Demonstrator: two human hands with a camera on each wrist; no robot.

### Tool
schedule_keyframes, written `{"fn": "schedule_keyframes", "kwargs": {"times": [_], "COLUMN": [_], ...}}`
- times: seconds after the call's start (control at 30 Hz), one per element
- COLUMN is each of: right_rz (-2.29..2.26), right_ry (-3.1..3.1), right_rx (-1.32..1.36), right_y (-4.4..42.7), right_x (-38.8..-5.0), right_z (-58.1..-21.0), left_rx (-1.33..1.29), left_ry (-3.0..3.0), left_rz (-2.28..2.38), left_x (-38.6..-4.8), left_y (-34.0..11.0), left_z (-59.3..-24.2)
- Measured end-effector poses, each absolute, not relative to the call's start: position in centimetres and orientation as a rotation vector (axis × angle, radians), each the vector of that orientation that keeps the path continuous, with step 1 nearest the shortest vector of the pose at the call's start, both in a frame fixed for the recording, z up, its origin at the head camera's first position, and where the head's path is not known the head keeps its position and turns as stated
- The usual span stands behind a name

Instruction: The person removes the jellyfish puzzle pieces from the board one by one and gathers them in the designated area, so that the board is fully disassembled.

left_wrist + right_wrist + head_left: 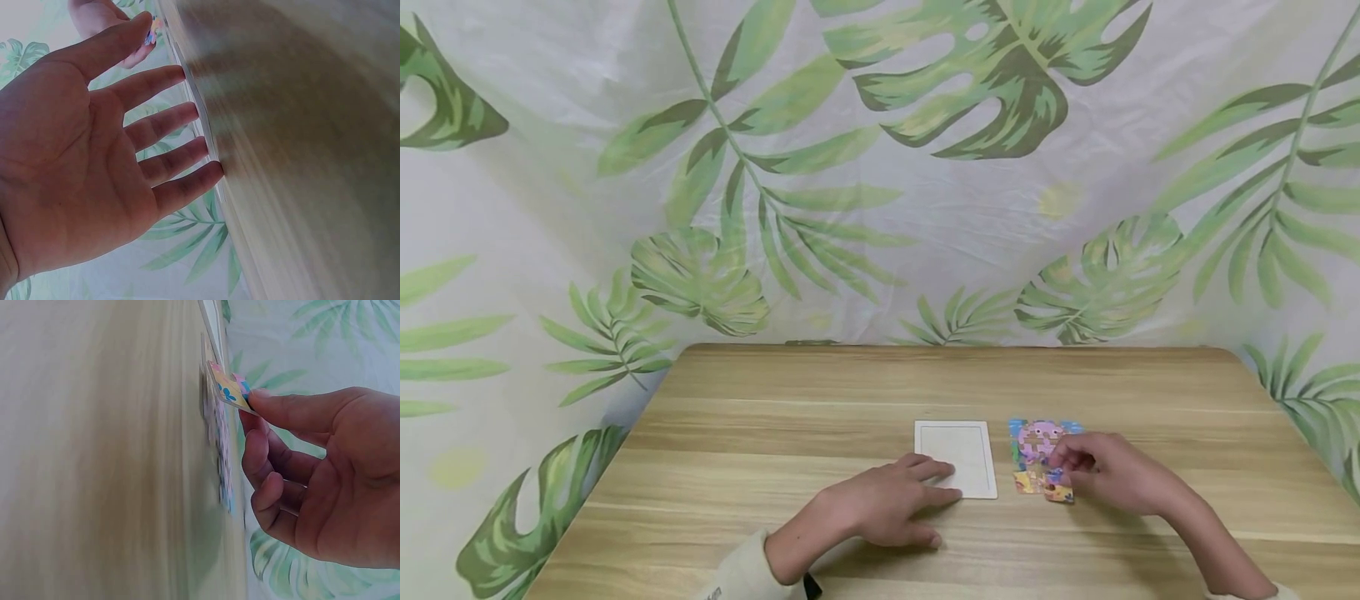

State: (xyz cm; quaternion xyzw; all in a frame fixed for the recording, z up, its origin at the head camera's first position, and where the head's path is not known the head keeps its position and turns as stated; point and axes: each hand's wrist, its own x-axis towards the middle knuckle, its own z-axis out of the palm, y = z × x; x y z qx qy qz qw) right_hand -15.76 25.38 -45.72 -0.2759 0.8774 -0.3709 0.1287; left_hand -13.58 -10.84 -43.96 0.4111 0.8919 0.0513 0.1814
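Between thumb and fingertip, my right hand [1112, 472] pinches a jigsaw puzzle piece [229, 392], yellow with a blue flower shape. In the right wrist view the piece is tilted and held just off the table. Below and behind it lies a partly joined jigsaw puzzle [1037, 440] with a pink figure, partly hidden by the right fingers in the head view. My left hand [891, 502] lies with fingers spread and straight, its fingertips on the lower part of a white puzzle tray [951, 446]. The palm shows in the left wrist view, holding nothing.
The wooden table [790, 392] carries the tray left of the puzzle, a small gap between them. A leaf-patterned curtain [865, 183] hangs behind the table's far edge and along both sides.
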Motion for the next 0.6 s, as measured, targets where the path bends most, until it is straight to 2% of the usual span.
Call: {"fn": "schedule_keyframes", "kwargs": {"times": [0.6], "right_rz": [-1.034], "right_ry": [2.599], "right_rx": [-0.746], "right_y": [29.3], "right_x": [-15.2], "right_z": [-46.1], "left_rx": [1.163], "left_ry": [2.507], "left_rz": [0.134], "left_x": [-13.7], "left_y": [-10.8], "left_z": [-43.9]}}
